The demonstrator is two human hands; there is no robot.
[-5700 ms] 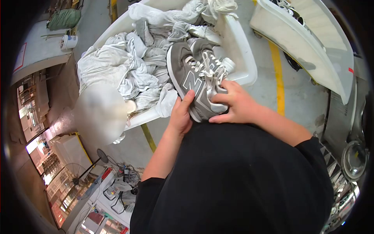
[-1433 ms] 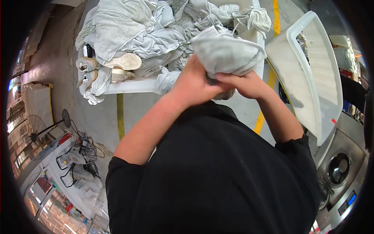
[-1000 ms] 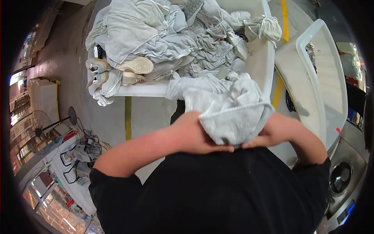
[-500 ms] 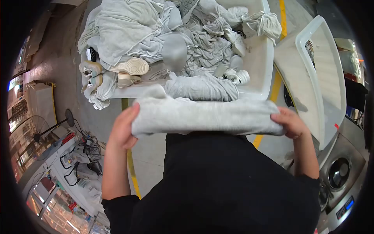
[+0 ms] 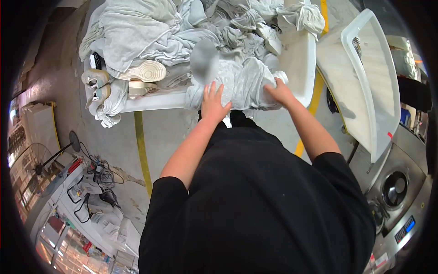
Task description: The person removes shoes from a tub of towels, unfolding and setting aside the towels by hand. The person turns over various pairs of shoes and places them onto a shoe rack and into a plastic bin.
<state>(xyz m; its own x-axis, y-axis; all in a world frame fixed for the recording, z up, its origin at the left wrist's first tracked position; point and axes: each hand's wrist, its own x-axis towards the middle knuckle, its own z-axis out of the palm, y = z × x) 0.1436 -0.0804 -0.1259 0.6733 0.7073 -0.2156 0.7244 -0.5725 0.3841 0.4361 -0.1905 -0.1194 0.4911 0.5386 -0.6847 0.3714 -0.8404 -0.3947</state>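
A light grey cloth (image 5: 244,86) lies bunched over the front rim of a white bin (image 5: 155,100). My left hand (image 5: 214,104) rests on the cloth's left part with its fingers spread, gripping nothing. At the cloth's right end, my right hand (image 5: 280,93) has its thumb and fingers closed on the fabric; some of its fingers are hidden. Behind the hands, a heap of pale grey cloths (image 5: 141,32) fills much of the bin. Left of my left hand, a pale shoe (image 5: 145,71) shows its sole, and a grey-beige shoe (image 5: 96,82) sits near the corner.
To the right stands another white bin (image 5: 365,86) with a raised rim. A steel machine (image 5: 396,189) with a round dark opening is at the lower right. A black fan (image 5: 39,169) and tangled cables (image 5: 102,171) are at left. Yellow lines (image 5: 142,146) mark the floor.
The rolled grey cloth, held at both ends before my body, has moved forward onto the bin's front edge. My left hand has let go and spread out; both hands have come closer together.
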